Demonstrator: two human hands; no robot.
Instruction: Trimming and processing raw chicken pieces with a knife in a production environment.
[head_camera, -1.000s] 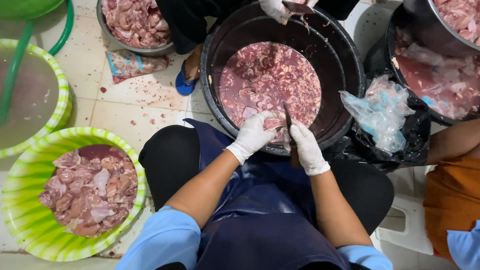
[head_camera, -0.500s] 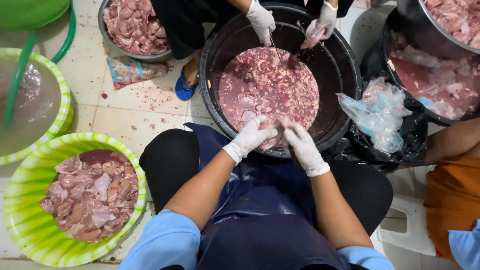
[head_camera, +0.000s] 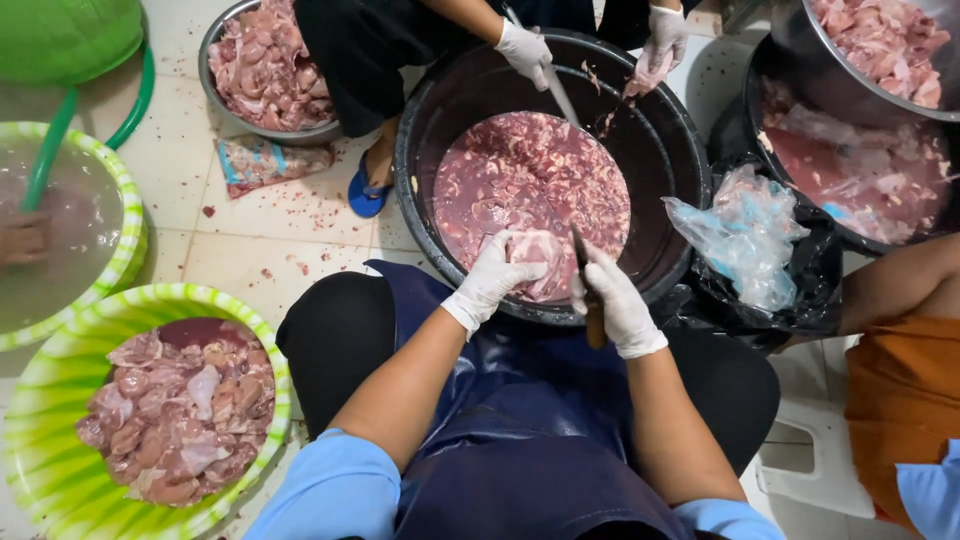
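Observation:
Both my hands wear white gloves and work over the near rim of a big black tub (head_camera: 680, 150) full of cut raw meat in red liquid. My left hand (head_camera: 495, 275) grips a pale piece of raw meat (head_camera: 540, 255) above the tub. My right hand (head_camera: 612, 300) is closed on a knife with a wooden handle (head_camera: 594, 325), its blade pointing up against the meat piece. I wear a dark blue apron (head_camera: 520, 440) and sit with my knees against the tub.
Across the tub another person's gloved hands (head_camera: 525, 50) hold a knife and a meat scrap. A green-striped basin (head_camera: 50, 470) of meat chunks sits at my left. A metal bowl (head_camera: 240, 120) of meat, a water basin (head_camera: 125, 250), plastic bags (head_camera: 745, 235) and more tubs at right surround me.
My left hand has lifted a piece of meat from the tub and my right hand brought the knife to it. The other person's hands moved over the far rim.

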